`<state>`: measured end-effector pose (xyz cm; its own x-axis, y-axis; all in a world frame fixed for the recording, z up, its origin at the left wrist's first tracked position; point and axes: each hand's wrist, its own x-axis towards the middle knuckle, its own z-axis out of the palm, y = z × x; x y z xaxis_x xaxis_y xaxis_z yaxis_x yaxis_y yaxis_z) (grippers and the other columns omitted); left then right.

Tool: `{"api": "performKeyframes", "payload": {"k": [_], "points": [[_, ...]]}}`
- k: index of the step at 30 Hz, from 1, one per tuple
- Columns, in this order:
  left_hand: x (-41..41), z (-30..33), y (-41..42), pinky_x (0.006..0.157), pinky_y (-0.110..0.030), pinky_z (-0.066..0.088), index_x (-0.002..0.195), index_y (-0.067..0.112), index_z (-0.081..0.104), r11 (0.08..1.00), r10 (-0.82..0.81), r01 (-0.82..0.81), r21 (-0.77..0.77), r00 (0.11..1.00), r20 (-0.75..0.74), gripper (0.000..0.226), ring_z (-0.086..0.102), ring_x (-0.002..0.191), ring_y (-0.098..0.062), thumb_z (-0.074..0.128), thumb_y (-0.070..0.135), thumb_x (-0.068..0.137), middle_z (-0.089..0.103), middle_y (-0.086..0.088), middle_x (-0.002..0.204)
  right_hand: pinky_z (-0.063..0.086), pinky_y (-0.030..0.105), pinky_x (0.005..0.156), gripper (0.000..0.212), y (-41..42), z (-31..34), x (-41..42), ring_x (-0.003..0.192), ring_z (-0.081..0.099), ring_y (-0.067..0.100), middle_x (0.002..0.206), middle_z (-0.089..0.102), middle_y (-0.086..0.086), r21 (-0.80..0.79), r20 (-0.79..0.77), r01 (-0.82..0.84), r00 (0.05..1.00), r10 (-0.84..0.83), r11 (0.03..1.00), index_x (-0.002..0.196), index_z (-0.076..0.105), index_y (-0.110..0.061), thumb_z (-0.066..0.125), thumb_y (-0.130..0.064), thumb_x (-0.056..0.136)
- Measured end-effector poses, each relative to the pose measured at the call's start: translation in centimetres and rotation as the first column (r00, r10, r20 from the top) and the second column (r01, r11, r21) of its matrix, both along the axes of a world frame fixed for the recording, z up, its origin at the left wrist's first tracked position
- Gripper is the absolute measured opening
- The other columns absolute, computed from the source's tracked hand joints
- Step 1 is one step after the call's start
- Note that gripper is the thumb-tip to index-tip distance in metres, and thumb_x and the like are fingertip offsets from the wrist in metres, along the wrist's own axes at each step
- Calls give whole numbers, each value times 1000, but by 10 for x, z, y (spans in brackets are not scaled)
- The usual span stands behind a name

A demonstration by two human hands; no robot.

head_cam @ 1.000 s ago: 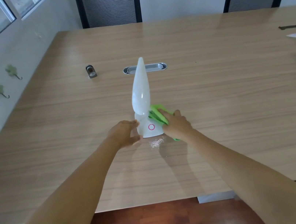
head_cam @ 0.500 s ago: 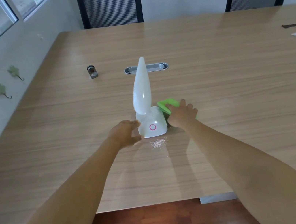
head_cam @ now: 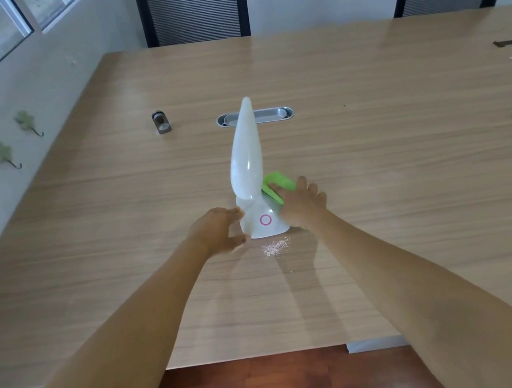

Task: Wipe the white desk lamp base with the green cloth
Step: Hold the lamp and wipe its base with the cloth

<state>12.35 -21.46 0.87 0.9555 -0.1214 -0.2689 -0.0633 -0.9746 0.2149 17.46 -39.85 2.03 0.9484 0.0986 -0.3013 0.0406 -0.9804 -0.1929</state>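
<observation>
Standing upright near the middle of the wooden table (head_cam: 378, 175): white desk lamp (head_cam: 248, 161), tall tapered head rising from a rounded base (head_cam: 263, 221) marked with a pink ring.

Head view, single entry set:

- Left hand (head_cam: 216, 229): on the left side of the base, thumb and fingers spread in a loose curve with their tips touching the base wall; nothing clasped.
- Right hand (head_cam: 302, 203): on the right side of the base, pressed over the green cloth (head_cam: 276, 185). Its fingers (head_cam: 308, 187) are curled over the cloth, holding it against the upper right shoulder of the base.
- Green cloth: folded, lying between the right hand's fingers and the lamp, touching the base just beside the foot of the tapered head. Its far end sticks out beyond the fingertips; the rest is hidden under the hand.
- White crumbs or powder (head_cam: 275, 247): small scatter on the table just in front of the base.
- Metal cable grommet (head_cam: 254, 117): set into the table behind the lamp, partly hidden by the lamp's tip.
- Small dark object (head_cam: 161, 122): on the table, back left, well apart from the lamp; kind cannot be told.
- Two black mesh chairs (head_cam: 192, 7): at the far edge.
</observation>
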Motion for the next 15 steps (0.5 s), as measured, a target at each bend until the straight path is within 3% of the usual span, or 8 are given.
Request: {"api": "performKeyframes", "payload": {"k": [3, 6, 8, 11, 15], "points": [[0, 1, 0, 116, -34, 31, 145, 29, 36, 1000, 3, -3, 6, 1000, 1, 67, 29, 143, -14, 59, 48, 85, 34, 12, 154, 30, 46, 103, 67, -13, -4, 0, 124, 33, 35, 144, 23, 11, -47, -71, 93, 993, -97, 995, 143, 16, -45, 43, -23, 86], [0, 1, 1, 115, -34, 33, 144, 29, 36, 1000, 5, -5, 2, 1000, -8, 68, 29, 142, -13, 59, 49, 84, 34, 13, 154, 31, 47, 101, 65, -20, 1, 0, 121, 35, 37, 140, 27, 13, -2, -5, 202, 979, -202, 979, 144, 19, -42, 43, -24, 86], [0, 1, 1, 116, -34, 32, 145, 28, 36, 1000, 1, -1, 7, 1000, -9, 68, 29, 142, -14, 59, 49, 84, 34, 12, 154, 32, 46, 99, 64, -15, 4, -6, 117, 36, 37, 137, 27, 13, 81, 3, 149, 989, -150, 985, 143, 18, -45, 42, -25, 88], [1, 2, 0, 116, -35, 31, 145, 28, 35, 1000, 0, 0, 11, 1000, -12, 68, 29, 142, -15, 59, 48, 84, 34, 12, 154, 31, 45, 100, 68, -12, -4, -15, 118, 36, 36, 138, 26, 11, 46, -89, 22, 996, -18, 999, 142, 14, -51, 41, -22, 87], [0, 3, 0, 116, -36, 32, 145, 29, 35, 1000, 12, -12, 16, 1000, -22, 68, 28, 143, -14, 60, 49, 84, 34, 14, 154, 30, 46, 101, 68, -32, -3, -12, 119, 35, 37, 138, 28, 12, -2, -28, 163, 986, -163, 987, 143, 18, -45, 44, -21, 85]]}}
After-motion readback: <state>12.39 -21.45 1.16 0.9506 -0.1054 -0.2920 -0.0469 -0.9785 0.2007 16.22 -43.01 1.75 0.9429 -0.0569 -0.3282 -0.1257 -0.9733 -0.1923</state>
